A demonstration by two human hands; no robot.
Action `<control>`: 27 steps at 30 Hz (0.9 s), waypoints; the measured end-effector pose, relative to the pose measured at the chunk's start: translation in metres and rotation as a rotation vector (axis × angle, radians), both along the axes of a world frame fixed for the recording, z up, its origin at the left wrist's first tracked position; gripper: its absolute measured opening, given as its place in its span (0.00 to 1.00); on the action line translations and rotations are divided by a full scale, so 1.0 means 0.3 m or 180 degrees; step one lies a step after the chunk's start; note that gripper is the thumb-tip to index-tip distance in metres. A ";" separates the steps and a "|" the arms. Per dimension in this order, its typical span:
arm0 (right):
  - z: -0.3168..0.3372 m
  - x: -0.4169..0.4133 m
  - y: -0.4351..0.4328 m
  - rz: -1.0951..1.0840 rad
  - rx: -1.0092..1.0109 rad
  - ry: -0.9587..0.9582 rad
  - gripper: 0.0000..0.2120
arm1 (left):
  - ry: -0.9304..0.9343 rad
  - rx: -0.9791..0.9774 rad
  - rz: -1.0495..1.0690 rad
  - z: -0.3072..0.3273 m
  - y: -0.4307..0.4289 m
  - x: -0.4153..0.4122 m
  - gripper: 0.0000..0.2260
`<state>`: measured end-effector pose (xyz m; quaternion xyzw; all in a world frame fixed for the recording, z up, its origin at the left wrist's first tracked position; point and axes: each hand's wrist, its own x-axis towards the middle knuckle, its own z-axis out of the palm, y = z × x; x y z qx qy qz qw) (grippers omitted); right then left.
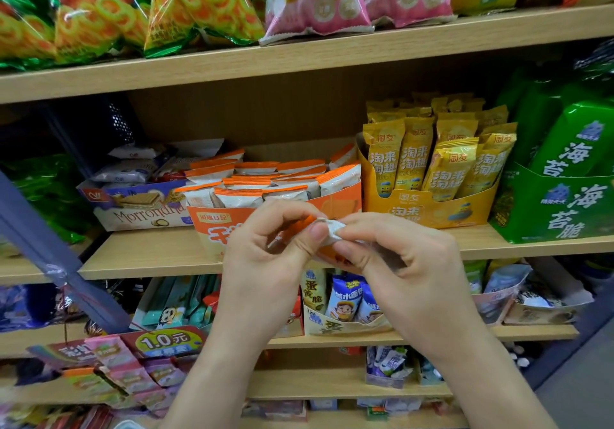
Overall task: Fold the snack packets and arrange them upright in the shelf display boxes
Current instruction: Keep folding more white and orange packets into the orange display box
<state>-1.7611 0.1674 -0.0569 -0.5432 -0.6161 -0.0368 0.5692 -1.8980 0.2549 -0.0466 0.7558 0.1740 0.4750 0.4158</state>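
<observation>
A small orange-and-white snack packet [327,229] is held between both hands in front of the middle shelf. My left hand [269,255] pinches its orange left end with thumb and curled fingers. My right hand [395,255] pinches the crumpled white right end. Most of the packet is hidden by my fingers. Just behind the hands stands the orange display box [342,201], with several matching orange-topped packets [265,182] standing upright in it.
A yellow display box [428,209] of yellow packets stands to the right, then a green seaweed box [558,209]. A white wafer box [139,209] sits left of the orange one. The wooden shelf edge [149,262] runs below; big snack bags fill the upper shelf.
</observation>
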 end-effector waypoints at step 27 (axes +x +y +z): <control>0.034 0.061 -0.061 0.0202 -0.0416 0.1110 0.12 | 0.0363 0.1892 0.1065 -0.002 0.038 -0.058 0.05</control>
